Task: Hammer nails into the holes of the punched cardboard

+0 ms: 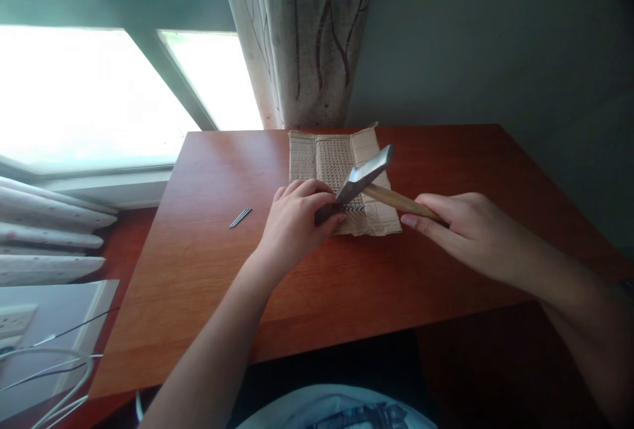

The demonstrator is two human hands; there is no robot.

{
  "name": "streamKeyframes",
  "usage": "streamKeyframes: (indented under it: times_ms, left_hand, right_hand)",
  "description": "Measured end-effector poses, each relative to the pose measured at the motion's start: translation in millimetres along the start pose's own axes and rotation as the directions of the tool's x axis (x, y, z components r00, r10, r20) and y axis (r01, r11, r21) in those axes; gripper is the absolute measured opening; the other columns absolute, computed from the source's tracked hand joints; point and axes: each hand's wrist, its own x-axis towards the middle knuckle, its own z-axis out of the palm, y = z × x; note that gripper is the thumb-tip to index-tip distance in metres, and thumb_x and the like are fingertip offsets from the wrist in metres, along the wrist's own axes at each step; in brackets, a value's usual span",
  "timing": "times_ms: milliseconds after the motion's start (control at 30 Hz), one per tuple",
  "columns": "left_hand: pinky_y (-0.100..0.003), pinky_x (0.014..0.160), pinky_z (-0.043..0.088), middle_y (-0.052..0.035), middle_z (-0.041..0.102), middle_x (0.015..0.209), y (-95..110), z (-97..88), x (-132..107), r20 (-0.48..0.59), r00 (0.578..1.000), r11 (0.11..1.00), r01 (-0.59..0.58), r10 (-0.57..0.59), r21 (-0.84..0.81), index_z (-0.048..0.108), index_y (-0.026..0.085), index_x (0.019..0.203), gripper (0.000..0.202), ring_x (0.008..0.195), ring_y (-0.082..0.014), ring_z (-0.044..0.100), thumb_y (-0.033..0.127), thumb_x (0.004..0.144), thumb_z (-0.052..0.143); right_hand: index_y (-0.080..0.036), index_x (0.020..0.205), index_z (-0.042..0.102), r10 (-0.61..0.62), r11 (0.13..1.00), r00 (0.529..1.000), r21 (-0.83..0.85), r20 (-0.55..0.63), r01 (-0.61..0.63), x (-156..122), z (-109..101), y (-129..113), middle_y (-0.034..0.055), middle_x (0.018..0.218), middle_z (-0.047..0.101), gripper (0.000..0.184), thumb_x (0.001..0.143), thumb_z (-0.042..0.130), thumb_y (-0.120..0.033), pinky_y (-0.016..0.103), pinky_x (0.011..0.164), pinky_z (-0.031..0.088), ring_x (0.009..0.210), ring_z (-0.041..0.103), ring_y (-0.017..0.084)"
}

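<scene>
Wooden-handled hammer (pixel 366 172) clasped by the right hand (pixel 460 224), its shaft slanting leftward from that grip over the cardboard sheet (pixel 302 157), head right beside the left hand (pixel 297 221), which pinches a dark piece (pixel 327 212) over the sheet's near left part!

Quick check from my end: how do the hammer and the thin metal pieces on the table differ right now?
The hammer is much larger; the thin metal pieces are small and slender. The hammer pairs a grey head with a wooden handle, while the thin metal pieces look grey. The right hand grips the hammer; the thin metal pieces lie on the table. Both show grey metal.
</scene>
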Motion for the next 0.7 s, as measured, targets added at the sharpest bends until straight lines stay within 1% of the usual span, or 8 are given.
streamKeyframes:
  times_ms: [100,267,400,467,600,700]
  left_hand:
    - [-0.040,0.087,0.044,-0.0022,0.074,0.116,0.0,-0.9,0.5,0.010,1.000,1.000,0.006,-0.006,-0.010,0.076,0.025,0.094,0.011,0.106,-0.0259,0.064,0.033,0.087,0.077]
    - [-0.040,0.087,0.044,-0.0035,0.074,0.116,-0.1,-0.9,0.7,0.003,1.000,1.000,0.008,-0.007,-0.020,0.076,0.026,0.094,0.011,0.106,-0.0264,0.064,0.034,0.087,0.076]
    - [-0.040,0.088,0.044,-0.0028,0.074,0.116,0.2,-1.2,0.9,0.013,1.000,1.000,0.010,-0.009,-0.022,0.076,0.026,0.095,0.011,0.106,-0.0260,0.064,0.033,0.087,0.076]
    - [-0.040,0.088,0.044,-0.0028,0.074,0.116,0.2,-1.2,0.9,0.014,1.000,1.000,0.014,-0.013,-0.024,0.076,0.025,0.095,0.011,0.106,-0.0261,0.064,0.033,0.086,0.077]
    - [-0.041,0.088,0.044,-0.0031,0.074,0.116,0.1,-0.8,0.3,0.006,1.000,1.000,0.012,-0.011,-0.027,0.077,0.026,0.100,0.015,0.106,-0.0262,0.064,0.035,0.088,0.076]
    - [-0.042,0.090,0.044,-0.0032,0.074,0.116,0.4,-0.9,-0.2,0.006,1.000,0.999,0.013,-0.013,-0.035,0.077,0.027,0.104,0.017,0.107,-0.0263,0.064,0.035,0.089,0.075]
  right_hand:
    - [-0.022,0.074,0.054,0.001,1.000,1.000,0.006,0.029,-0.001,0.5,3.5,0.3,-0.0021,0.063,0.058,0.039,0.102,0.050,-0.049,0.029,0.055,0.032,0.056,0.054,0.014]
    - [-0.022,0.072,0.055,0.000,1.000,1.000,0.018,0.003,0.000,0.0,3.8,0.1,-0.0019,0.062,0.057,0.037,0.101,0.054,-0.045,0.029,0.054,0.032,0.055,0.052,0.014]
    - [-0.022,0.074,0.056,0.003,1.000,1.000,0.011,0.027,-0.003,0.8,4.7,0.9,-0.0015,0.064,0.059,0.036,0.102,0.052,-0.046,0.029,0.056,0.032,0.056,0.053,0.014]
    - [-0.022,0.074,0.056,0.002,1.000,1.000,0.010,0.020,-0.002,1.1,5.0,1.0,-0.0017,0.063,0.058,0.036,0.102,0.052,-0.045,0.029,0.056,0.031,0.057,0.053,0.014]
    - [-0.022,0.068,0.050,-0.003,0.999,0.999,0.052,-0.050,0.005,-0.4,3.4,2.6,-0.0035,0.056,0.049,0.040,0.100,0.055,-0.046,0.029,0.052,0.029,0.051,0.047,0.013]
    - [-0.023,0.067,0.050,0.013,0.996,0.986,0.094,-0.166,0.003,-2.5,4.5,8.8,-0.0037,0.054,0.044,0.040,0.097,0.059,-0.048,0.030,0.051,0.027,0.049,0.040,0.012]
